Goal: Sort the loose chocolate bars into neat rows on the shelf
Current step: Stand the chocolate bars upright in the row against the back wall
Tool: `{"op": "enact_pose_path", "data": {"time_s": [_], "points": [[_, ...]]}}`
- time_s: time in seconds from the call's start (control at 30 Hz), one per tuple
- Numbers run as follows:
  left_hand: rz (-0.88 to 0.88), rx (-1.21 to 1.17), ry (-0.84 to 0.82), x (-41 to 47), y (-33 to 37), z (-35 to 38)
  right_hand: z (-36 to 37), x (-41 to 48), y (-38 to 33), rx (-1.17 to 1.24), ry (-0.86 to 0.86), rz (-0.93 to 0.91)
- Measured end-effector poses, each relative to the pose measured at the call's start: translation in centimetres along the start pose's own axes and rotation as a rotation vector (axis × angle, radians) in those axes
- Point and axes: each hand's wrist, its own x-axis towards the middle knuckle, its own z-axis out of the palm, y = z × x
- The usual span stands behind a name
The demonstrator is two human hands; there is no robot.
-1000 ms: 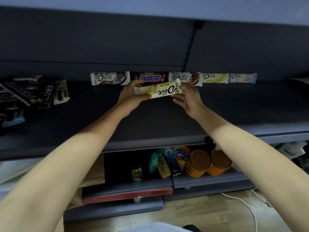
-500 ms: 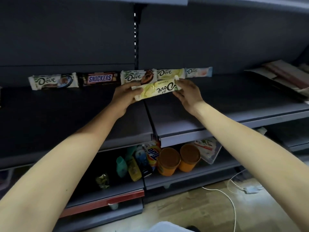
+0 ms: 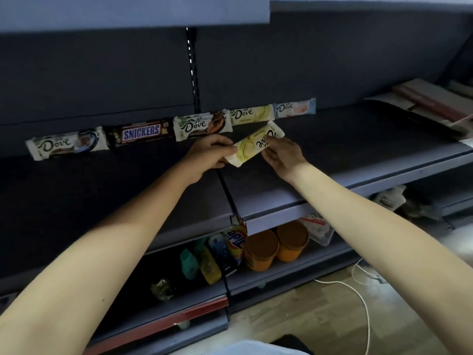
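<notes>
The left hand (image 3: 210,155) pinches the near end of the yellow Dove bar (image 3: 252,147) and the right hand (image 3: 281,156) grips its middle. The bar is tilted over the shelf (image 3: 358,155), at 6 o'clock from the matching Dove bar (image 3: 250,114). Pushed in crooked, it could topple the upright back row (image 3: 202,125).

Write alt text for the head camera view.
The left hand and right hand hold a yellow-green Dove bar tilted over a dark shelf, before a back row of four Dove bars and one Snickers bar.
</notes>
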Motion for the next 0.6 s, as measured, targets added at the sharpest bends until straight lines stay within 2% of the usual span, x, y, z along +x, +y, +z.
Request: {"op": "enact_pose_path", "data": {"time_s": [0.1, 0.2, 0.37, 0.5, 0.6], "points": [[-0.002, 0.090, -0.040, 0.1, 0.3, -0.4, 0.2, 0.0, 0.0, -0.021, 0.011, 0.000], [-0.006, 0.122, -0.030, 0.4, 0.4, -0.5, 0.1, -0.2, -0.3, -0.090, -0.058, -0.040], [0.043, 0.107, -0.004, 1.1, 1.4, 0.5, 0.1, 0.4, -1.3, -0.426, -0.278, -0.210], [0.102, 0.182, -0.007, 2.4, 2.8, 1.8, -0.6, 1.9, -3.1, -0.748, -0.393, -0.295], [0.109, 0.142, 0.054, 3.7, 3.0, 3.4, -1.6, 3.1, -4.3, -0.870, -0.408, -0.333]]}}
